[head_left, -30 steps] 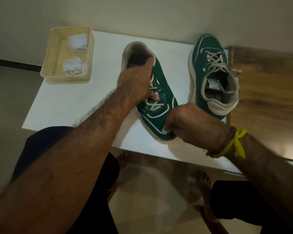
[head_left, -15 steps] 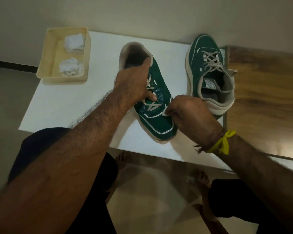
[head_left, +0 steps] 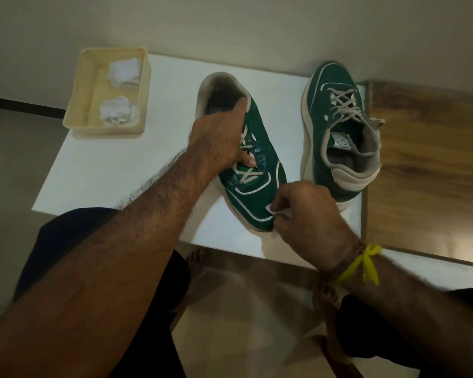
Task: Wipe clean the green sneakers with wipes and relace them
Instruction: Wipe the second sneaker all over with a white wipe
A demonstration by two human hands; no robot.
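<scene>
From the head view, your left hand [head_left: 220, 144] grips the near sneaker [head_left: 253, 184] over its laces, thumb laid across the tongue and a finger hooked at the collar, holding it down on the white table [head_left: 137, 165]. Your right hand [head_left: 309, 214] pinches a small white wipe [head_left: 277, 210] between thumb and curled fingers, pressed against the toe of that shoe near the table's front edge. The second sneaker [head_left: 336, 132] sits laced to the right, apart from the first. A beige tray [head_left: 79, 105] at the table's far left corner holds two crumpled wipes [head_left: 119, 111].
</scene>
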